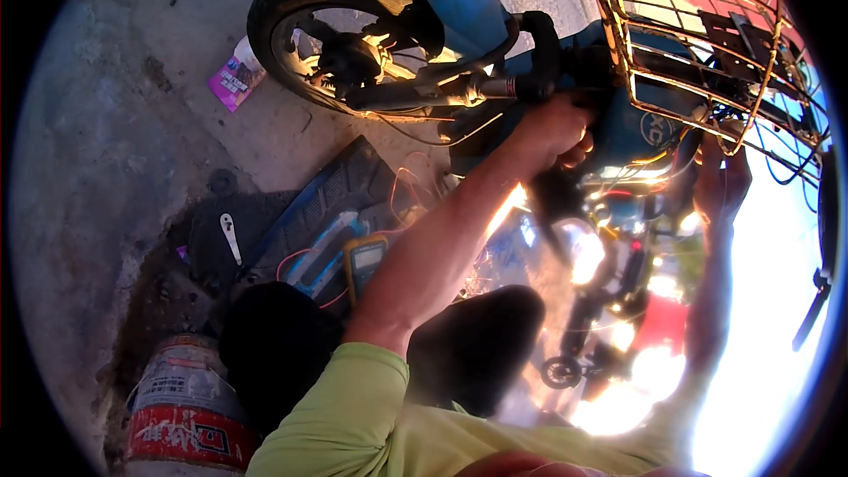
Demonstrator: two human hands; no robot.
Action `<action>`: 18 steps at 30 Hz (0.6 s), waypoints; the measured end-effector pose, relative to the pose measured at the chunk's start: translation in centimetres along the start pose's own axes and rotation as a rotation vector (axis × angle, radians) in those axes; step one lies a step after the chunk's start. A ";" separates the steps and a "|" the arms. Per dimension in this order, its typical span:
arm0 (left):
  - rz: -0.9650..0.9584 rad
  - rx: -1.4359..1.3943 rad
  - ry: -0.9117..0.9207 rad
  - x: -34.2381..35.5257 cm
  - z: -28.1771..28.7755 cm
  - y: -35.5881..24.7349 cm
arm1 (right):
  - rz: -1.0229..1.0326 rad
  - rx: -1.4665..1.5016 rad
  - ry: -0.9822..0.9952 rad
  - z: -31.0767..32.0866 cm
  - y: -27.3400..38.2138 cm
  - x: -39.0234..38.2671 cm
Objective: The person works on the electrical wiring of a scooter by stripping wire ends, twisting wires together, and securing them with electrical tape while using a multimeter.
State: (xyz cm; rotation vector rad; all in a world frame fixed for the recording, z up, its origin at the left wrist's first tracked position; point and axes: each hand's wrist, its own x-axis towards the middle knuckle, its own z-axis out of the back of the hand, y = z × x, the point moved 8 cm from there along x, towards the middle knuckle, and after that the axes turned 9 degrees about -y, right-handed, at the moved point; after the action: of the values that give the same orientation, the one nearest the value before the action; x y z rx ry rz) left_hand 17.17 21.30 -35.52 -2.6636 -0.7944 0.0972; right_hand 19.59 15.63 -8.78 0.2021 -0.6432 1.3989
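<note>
A blue scooter (503, 44) with a rusty wire front basket (636, 40) fills the upper right. My left hand (561, 132) is against the blue front panel (654, 102), its fingers curled; what they hold, if anything, is hidden in shadow. My right hand (720, 172) is raised just below the basket among black cables (777, 163), fingers bent round something too small and glared to name. Below my left arm lie a yellow multimeter (362, 261), thin red and black wires and a dark mat-like panel (300, 199).
The front wheel (274, 44) is at upper centre. A pink packet (231, 84) and a white tool (230, 238) lie on the concrete (97, 168). A red and white bucket (190, 437) stands by my dark-clad leg (269, 336). Other vehicles appear in glare at right.
</note>
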 end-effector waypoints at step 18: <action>-0.062 0.285 -0.140 1.6 1.4 1.1 | -0.078 0.009 -0.084 2.3 -3.0 0.0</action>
State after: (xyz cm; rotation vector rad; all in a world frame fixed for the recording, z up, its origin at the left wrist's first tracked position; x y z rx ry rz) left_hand 18.86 21.73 -37.16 -2.3806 -0.8365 0.3565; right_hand 21.72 13.91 -6.24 0.2914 -0.6911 1.3240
